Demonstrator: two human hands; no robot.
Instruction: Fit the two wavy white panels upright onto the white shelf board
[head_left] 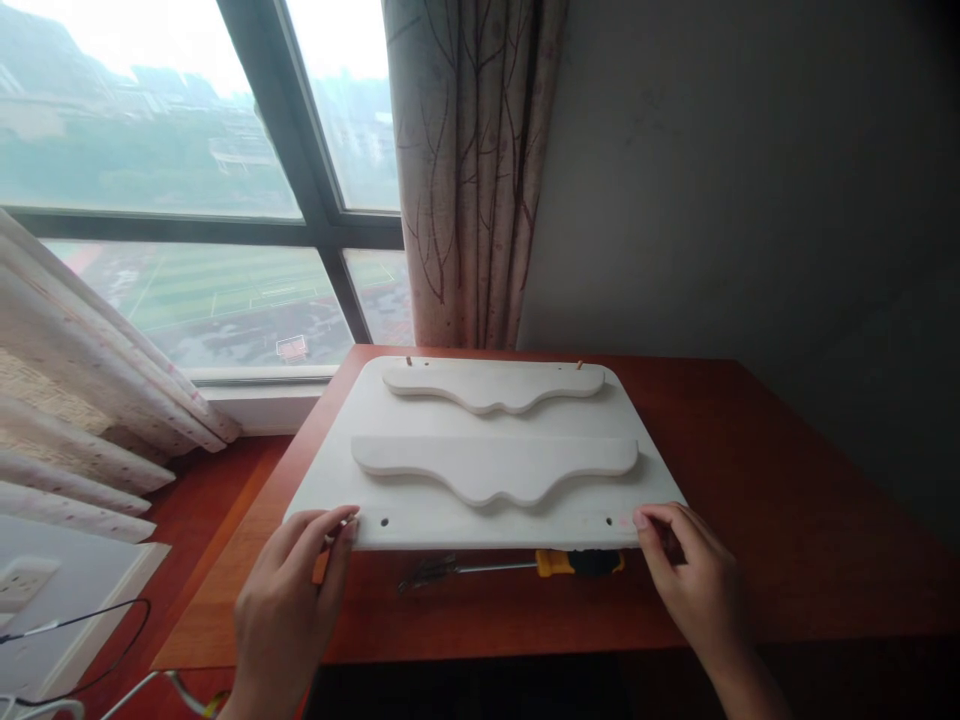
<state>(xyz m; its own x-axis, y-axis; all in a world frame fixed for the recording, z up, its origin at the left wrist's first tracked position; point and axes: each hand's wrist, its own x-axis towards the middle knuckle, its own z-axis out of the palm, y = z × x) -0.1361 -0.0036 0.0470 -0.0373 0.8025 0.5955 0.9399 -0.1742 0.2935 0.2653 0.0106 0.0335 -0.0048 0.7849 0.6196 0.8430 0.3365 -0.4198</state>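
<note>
A white board [465, 528] with rounded far corners lies flat on the table. Two wavy-edged white pieces, the far one [495, 388] and the near one [495, 460], rest on it. Dark holes show near its front corners. Short wooden dowels [580, 365] stick up at its far edge. At the front left corner my left hand [292, 585] is closed in a pinch; something tiny and pale may be between the fingertips. My right hand [690, 570] is pinched at the front right corner beside a hole, and what it holds is hidden.
A screwdriver [577, 562] with a yellow and black handle lies partly under the board's front edge, on the reddish wooden table [787, 540]. Behind are a patterned curtain [472, 170] and a grey wall. A large window is at the left, with cables at the lower left.
</note>
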